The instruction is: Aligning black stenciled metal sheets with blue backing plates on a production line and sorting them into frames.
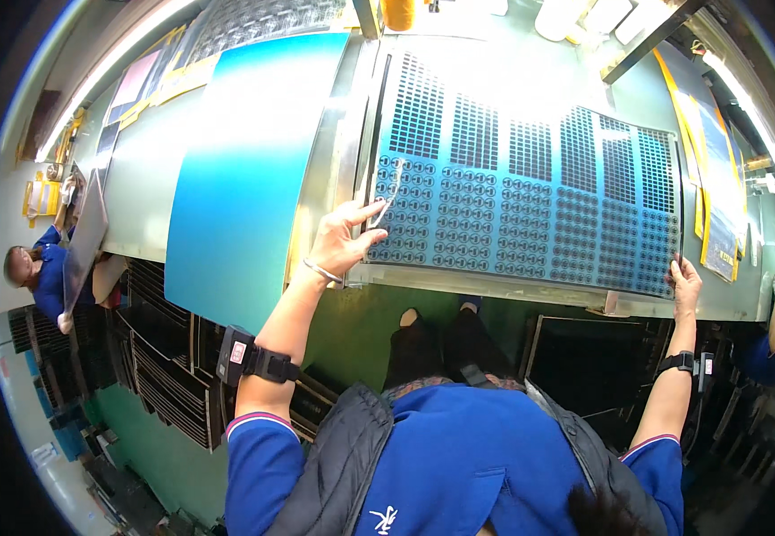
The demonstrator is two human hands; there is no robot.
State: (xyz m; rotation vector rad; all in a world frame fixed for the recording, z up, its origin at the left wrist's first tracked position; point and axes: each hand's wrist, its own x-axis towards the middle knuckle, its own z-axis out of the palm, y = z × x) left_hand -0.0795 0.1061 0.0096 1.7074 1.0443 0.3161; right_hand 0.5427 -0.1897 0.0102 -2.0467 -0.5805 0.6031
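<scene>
A large clear film sheet (504, 214) printed with rows of dark squares and rings lies over a blue surface on the bench in front of me. My left hand (345, 238) grips its left edge between thumb and fingers, where the edge bends up a little and catches light. At the near right corner, the thumb and fingers of my right hand (685, 282) pinch the same sheet. Glare washes out its far edge. To the left lies a big plain blue sheet (235, 179), sticking out over the bench's near edge.
Yellow-edged sheets (718, 214) rest at the right of the bench. A metal post (651, 40) rises at the back. Below stand dark slotted racks (164, 344). One person (48, 277) holds a panel at far left; another person (767, 357) is at far right.
</scene>
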